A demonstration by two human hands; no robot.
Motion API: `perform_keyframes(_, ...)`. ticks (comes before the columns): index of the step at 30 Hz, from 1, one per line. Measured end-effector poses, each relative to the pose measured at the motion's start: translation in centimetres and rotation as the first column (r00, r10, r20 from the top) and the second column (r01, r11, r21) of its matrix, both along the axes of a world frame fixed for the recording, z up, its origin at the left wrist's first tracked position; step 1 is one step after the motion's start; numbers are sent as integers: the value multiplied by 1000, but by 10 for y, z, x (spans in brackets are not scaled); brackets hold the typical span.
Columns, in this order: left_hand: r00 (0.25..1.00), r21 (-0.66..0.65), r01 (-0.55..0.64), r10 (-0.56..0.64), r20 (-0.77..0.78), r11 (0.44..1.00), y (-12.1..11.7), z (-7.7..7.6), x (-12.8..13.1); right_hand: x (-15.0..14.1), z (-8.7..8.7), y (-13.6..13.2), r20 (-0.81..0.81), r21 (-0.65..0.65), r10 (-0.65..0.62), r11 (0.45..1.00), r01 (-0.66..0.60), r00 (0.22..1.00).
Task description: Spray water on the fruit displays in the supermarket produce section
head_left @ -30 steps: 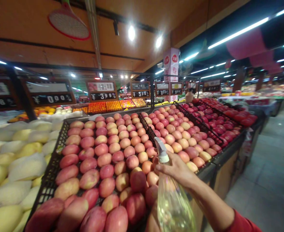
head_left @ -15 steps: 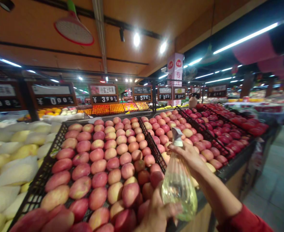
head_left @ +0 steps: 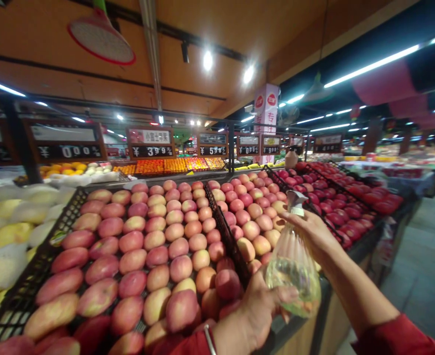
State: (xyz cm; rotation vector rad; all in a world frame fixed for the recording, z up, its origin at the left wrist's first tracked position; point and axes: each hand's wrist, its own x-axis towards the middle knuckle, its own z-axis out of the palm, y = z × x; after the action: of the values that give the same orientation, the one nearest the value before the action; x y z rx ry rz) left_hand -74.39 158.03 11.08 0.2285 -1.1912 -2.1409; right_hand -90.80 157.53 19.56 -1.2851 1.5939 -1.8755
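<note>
A clear, ribbed spray bottle (head_left: 295,273) with pale yellow liquid in its lower half is held tilted in front of me, its grey spray head (head_left: 296,198) at the top. My right hand (head_left: 311,230) grips the neck just beneath the head. Around the lower side of the bottle curl the fingers of my left hand (head_left: 260,305), thumb across the front. Behind and left of the hands, rows of red-yellow apples (head_left: 154,240) lie in a black plastic crate (head_left: 60,222). One apple (head_left: 181,309) sits on top of others near my left hand.
Pale pears in foam nets (head_left: 5,239) lie at the left. Beyond the bottle are a second section of apples (head_left: 250,229) and darker red fruit (head_left: 336,202). Price signs (head_left: 151,143) hang from a rail at the back. A tiled aisle (head_left: 417,266) runs along the right.
The bottle and both hands have shifted right and slightly up. More of my left hand and a bracelet at its wrist now show. The whole view has turned a little, moving the apples left.
</note>
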Motion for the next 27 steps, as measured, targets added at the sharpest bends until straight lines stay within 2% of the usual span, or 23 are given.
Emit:
perform_keyframes(6,999,-39,-11,12,37,999,-10,0,-18,-12,12,-3,35,20,-47,999,47,998)
perform_keyframes(15,999,-56,3,0,53,998,-20,-3,-31,-34,2,-15,67,-7,-76,997,76,995)
perform_keyframes(22,1000,-62,6,-5,27,998,-23,2,-33,-35,5,-19,81,2,-58,998,58,995)
perform_keyframes(27,1000,-14,1,-1,4,1000,-28,1,-32,-35,8,-27,79,-4,-62,998,63,995)
